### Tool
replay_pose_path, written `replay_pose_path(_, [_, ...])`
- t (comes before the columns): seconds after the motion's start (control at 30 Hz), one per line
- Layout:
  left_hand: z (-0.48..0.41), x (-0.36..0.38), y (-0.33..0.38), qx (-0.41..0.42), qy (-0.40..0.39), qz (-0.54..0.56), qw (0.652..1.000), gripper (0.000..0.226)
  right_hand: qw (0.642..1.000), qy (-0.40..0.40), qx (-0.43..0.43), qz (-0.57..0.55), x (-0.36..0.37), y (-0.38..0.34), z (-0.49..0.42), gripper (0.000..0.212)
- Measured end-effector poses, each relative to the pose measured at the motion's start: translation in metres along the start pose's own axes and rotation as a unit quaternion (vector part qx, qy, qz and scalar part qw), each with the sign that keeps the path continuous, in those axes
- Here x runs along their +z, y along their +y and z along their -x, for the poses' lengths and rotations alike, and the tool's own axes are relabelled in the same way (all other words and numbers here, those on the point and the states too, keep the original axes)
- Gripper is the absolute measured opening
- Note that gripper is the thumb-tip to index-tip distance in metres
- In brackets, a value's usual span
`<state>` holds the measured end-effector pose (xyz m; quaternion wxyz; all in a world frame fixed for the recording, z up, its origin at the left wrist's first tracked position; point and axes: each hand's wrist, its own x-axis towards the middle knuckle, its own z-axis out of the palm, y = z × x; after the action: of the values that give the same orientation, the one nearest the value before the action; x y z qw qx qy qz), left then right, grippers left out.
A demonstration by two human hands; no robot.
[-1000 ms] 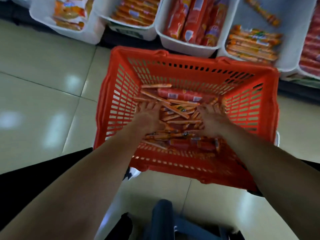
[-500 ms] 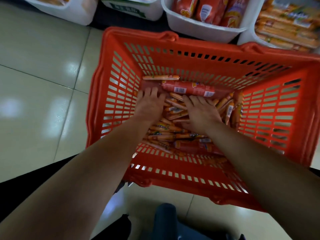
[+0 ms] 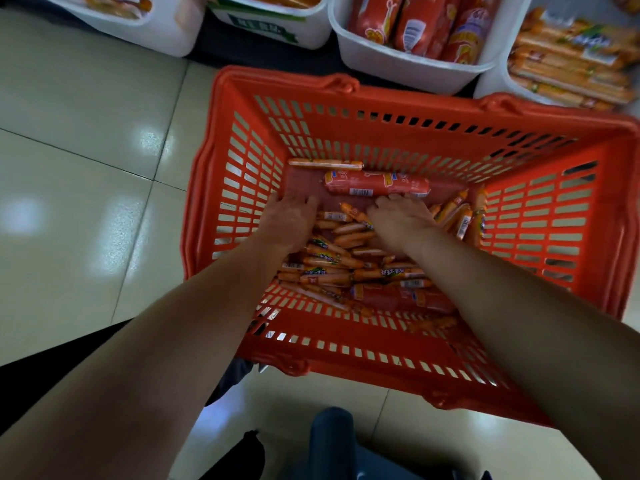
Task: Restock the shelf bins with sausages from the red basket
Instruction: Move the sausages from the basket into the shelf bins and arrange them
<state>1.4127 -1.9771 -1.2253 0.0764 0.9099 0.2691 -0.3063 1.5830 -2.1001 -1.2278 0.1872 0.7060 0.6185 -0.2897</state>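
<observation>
Both hands are down inside the red basket [image 3: 381, 109], palms turned down on the heap of small sausages [image 3: 332, 261]. On the left hand [image 3: 289, 223] the fingers are bent downward at the far edge of the heap, close to the left wall of the basket. I cannot tell if they close around any sausage. The right hand [image 3: 401, 220] lies the same way, with its fingertips bent down and just beside the big red sausage [image 3: 377, 183]. Its grip is also hidden from this view. The two hands are near each other, with a few orange sausages showing between them.

The big red sausage lies across the basket floor near the far wall. A thin orange sausage [image 3: 325, 164] lies behind it, along the foot of that wall. Some more small sausages [image 3: 460, 216] lean against the right wall. The basket stands on a pale tiled floor [image 3: 86, 168].

Beyond the basket is a row of white bins. One bin [image 3: 398, 69] holds big red sausages standing side by side. The bin at the right [image 3: 491, 88] holds flat orange packs [image 3: 571, 64]. Another bin [image 3: 270, 27] has a green label on its front, and the left bin [image 3: 156, 32] is only partly in view.
</observation>
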Motion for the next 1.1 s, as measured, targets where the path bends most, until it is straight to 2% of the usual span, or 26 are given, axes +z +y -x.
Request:
replay_pose_path(0.2, [0.008,-0.005,-0.007,0.015,0.003,0.028,0.999,0.048,0.994,-0.049,0.022,-0.096,-0.012,0.014,0.007,0.029])
replay_pose_path(0.33, [0.016,-0.024,-0.009,-0.007,-0.002,0.12,0.993,0.047,0.981,-0.038,0.049,-0.186,-0.032,0.034,0.028,0.019])
replay_pose_path(0.47, [0.021,-0.032,0.007,-0.041,-0.009,0.289,0.957,0.056,0.981,0.015,0.097,-0.17,-0.034,0.063,0.05,0.028])
replay_pose_path(0.6, [0.023,-0.031,0.037,-0.023,-0.013,0.398,0.917,0.053,0.986,-0.045,0.124,-0.107,-0.012,0.078,0.062,0.059])
replay_pose_path(0.67, [0.02,-0.021,0.043,-0.01,-0.027,0.377,0.926,0.047,0.986,-0.072,0.116,-0.094,0.003,0.078,0.066,0.068])
replay_pose_path(0.73, [0.018,-0.013,0.04,0.004,-0.041,0.312,0.949,0.045,0.988,-0.076,0.101,-0.086,0.01,0.074,0.066,0.087])
replay_pose_path(0.8, [0.018,-0.007,0.033,0.008,-0.05,0.297,0.954,0.059,0.99,-0.055,0.098,-0.085,0.012,0.072,0.063,0.104])
replay_pose_path(0.87, [0.02,-0.002,0.026,-0.032,-0.056,0.331,0.941,0.082,0.993,-0.053,0.085,-0.062,0.014,0.072,0.058,0.116])
replay_pose_path(0.93, [0.021,0.004,0.021,-0.075,-0.06,0.34,0.935,0.09,0.996,-0.061,0.067,-0.022,0.017,0.072,0.054,0.122])
replay_pose_path(1.0, [0.021,0.01,0.019,-0.061,-0.074,0.303,0.948,0.084,0.997,-0.056,0.057,0.005,0.02,0.073,0.051,0.121])
replay_pose_path(1.1, [0.023,0.011,0.021,-0.007,-0.081,0.277,0.957,0.056,0.996,-0.046,0.054,0.048,0.019,0.07,0.051,0.116])
